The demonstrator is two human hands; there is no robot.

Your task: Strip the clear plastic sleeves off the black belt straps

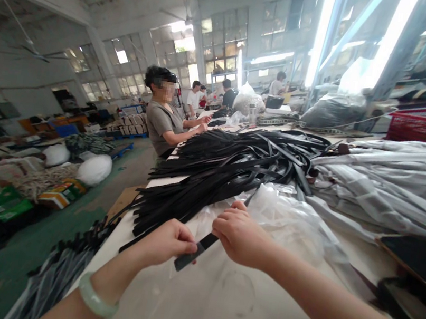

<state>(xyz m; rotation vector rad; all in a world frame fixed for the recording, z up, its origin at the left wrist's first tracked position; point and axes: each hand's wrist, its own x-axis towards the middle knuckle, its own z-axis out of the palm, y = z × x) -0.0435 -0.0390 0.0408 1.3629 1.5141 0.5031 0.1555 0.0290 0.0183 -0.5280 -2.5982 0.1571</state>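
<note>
A flat black strap [209,241] is stretched between my two hands over the pale table. My left hand [173,244] pinches it close to its squared end, thumb on top. Higher up along the same strap, my right hand [240,233] has its fingers curled round it. Beyond my right hand the strap runs toward a crumpled clear plastic bag [288,216], where its far part is hard to follow. A large pile of black straps [210,180] lies just past my hands, their cut ends pointing left.
White fabric strips [389,180] are heaped at the right, near a dark flat object [422,260]. A co-worker [163,120] stands at the table's far left side. More straps [60,270] hang beside the left table edge [103,250]. Boxes and sacks [94,169] lie on the floor.
</note>
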